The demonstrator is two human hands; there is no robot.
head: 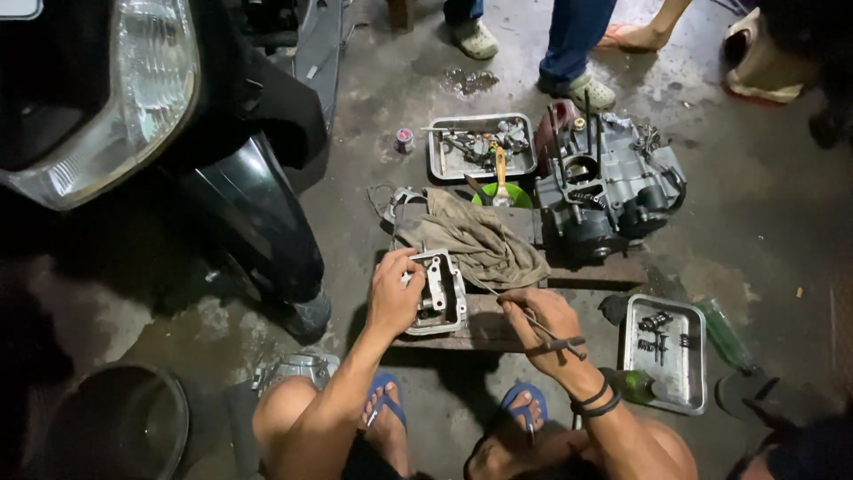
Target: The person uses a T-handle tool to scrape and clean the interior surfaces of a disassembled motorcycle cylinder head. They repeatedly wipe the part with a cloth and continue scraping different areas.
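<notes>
On the low wooden board (498,331) over a concrete floor, we work on a metal engine cover (437,293) with both hands.

Our left hand (394,293) grips the cover's left side, fingers curled around its edge, holding it near the board's front edge. Our right hand (544,318) pinches a thin metal rod (533,320) between thumb and fingertips, its tip angled toward the cover. Just behind lies a crumpled rag (475,240); at the board's far right corner sits an engine block (604,187). Two metal trays (693,360) hold small parts.
</notes>
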